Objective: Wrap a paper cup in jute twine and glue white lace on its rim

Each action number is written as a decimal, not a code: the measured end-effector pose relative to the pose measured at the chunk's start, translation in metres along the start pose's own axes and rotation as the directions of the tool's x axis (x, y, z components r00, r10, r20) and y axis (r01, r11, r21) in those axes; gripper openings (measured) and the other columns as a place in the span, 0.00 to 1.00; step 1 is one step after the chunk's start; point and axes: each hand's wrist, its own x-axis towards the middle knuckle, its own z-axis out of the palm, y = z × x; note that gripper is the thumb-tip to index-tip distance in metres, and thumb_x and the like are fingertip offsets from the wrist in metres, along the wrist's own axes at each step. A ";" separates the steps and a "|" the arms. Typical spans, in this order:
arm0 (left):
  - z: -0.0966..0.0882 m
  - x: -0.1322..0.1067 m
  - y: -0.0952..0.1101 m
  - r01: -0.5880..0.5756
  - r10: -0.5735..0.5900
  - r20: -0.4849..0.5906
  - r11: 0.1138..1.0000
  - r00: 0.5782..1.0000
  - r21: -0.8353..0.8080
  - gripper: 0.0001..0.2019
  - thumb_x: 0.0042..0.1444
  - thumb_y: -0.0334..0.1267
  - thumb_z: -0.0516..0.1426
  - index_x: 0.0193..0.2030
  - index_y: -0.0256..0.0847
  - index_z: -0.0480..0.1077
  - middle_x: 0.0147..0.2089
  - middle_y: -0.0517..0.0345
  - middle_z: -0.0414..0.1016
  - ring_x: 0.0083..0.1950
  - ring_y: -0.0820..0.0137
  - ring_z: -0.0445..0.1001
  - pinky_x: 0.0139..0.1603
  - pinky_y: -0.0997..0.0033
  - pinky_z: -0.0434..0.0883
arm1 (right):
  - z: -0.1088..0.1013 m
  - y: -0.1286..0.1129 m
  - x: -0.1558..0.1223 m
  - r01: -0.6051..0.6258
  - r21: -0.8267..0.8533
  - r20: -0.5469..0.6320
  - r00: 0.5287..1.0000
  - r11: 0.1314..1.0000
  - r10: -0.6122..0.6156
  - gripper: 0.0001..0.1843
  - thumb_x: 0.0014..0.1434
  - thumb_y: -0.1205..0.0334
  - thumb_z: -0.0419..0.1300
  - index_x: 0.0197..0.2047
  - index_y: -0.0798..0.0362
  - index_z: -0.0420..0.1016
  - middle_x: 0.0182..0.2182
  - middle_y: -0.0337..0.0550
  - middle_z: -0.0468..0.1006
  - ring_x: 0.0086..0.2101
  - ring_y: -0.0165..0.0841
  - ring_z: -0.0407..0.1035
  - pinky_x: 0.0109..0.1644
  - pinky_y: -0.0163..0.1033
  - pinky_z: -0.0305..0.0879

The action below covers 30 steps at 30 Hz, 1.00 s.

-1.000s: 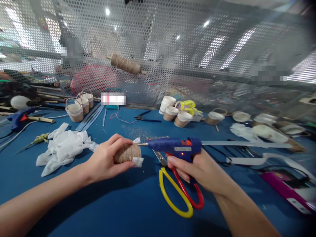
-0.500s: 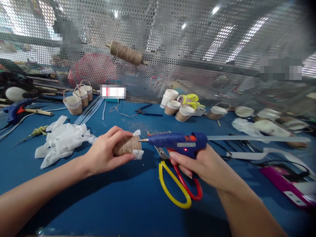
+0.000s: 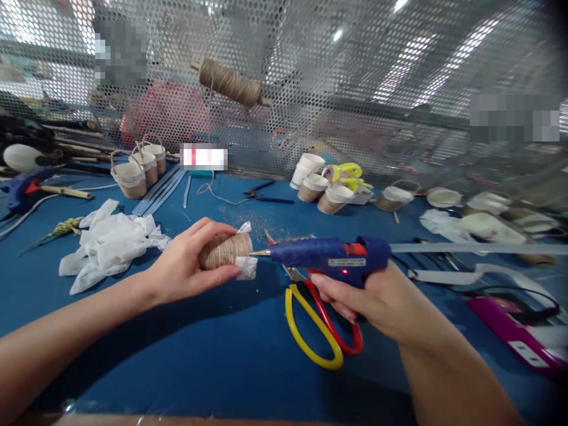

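Observation:
My left hand [image 3: 193,254] is wrapped round a small twine-covered cup [image 3: 225,249] lying on its side, its end toward the right. Pieces of white fabric [image 3: 247,268] stick out at that end. In my right hand [image 3: 359,296] is a blue hot glue gun [image 3: 328,259] with a red light lit and a long clear glue stick [image 3: 444,249] in its back. Its metal nozzle is at the cup's right end, by the fabric; whether it touches, I cannot tell. Scissors [image 3: 316,343] with one yellow and one red handle lie beneath the gun.
Crumpled white fabric [image 3: 113,245] lies left. Several twine-wrapped cups [image 3: 128,180] stand along the back, with pliers [image 3: 266,198] between them. A second glue gun [image 3: 22,188] is at far left, a purple power strip [image 3: 510,337] at right. A twine spool [image 3: 231,83] hangs before the mesh.
The glue gun's nozzle has come to the lower part of the cup's end, near the fabric flap. My left hand still holds the cup, turned slightly. The view has shifted a little.

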 end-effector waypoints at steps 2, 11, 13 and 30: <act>0.000 0.000 0.000 -0.003 0.003 0.000 1.000 1.000 0.003 0.20 0.51 0.44 0.58 0.49 0.39 0.62 0.43 0.52 0.69 0.41 0.68 0.70 0.41 0.68 0.69 | -0.001 0.001 0.000 -0.014 -0.005 0.007 1.000 1.000 0.014 0.14 0.55 0.56 0.56 0.21 0.52 0.63 0.10 0.31 0.61 0.13 0.23 0.54 0.17 0.32 0.55; -0.001 0.000 0.000 -0.033 0.033 0.009 0.999 0.999 0.008 0.19 0.52 0.43 0.58 0.49 0.39 0.61 0.44 0.51 0.69 0.43 0.68 0.69 0.42 0.67 0.69 | -0.003 0.001 0.001 -0.016 -0.042 0.036 0.999 0.999 0.018 0.17 0.56 0.54 0.55 0.20 0.52 0.61 0.10 0.31 0.61 0.13 0.24 0.56 0.17 0.32 0.56; -0.002 0.000 0.000 -0.038 0.038 0.008 0.999 0.999 0.014 0.20 0.52 0.43 0.58 0.49 0.39 0.61 0.44 0.51 0.69 0.43 0.68 0.69 0.42 0.68 0.68 | -0.003 0.000 0.000 -0.019 -0.038 0.034 0.999 0.999 0.021 0.17 0.56 0.54 0.55 0.20 0.52 0.61 0.10 0.32 0.61 0.13 0.24 0.56 0.18 0.32 0.56; -0.002 0.000 0.001 -0.072 0.072 0.007 0.997 0.997 0.021 0.19 0.51 0.42 0.58 0.49 0.38 0.62 0.43 0.51 0.68 0.42 0.68 0.69 0.42 0.69 0.69 | -0.005 0.010 0.003 -0.015 0.052 0.073 0.997 0.999 0.011 0.14 0.55 0.52 0.58 0.28 0.55 0.71 0.09 0.30 0.61 0.12 0.23 0.56 0.19 0.30 0.60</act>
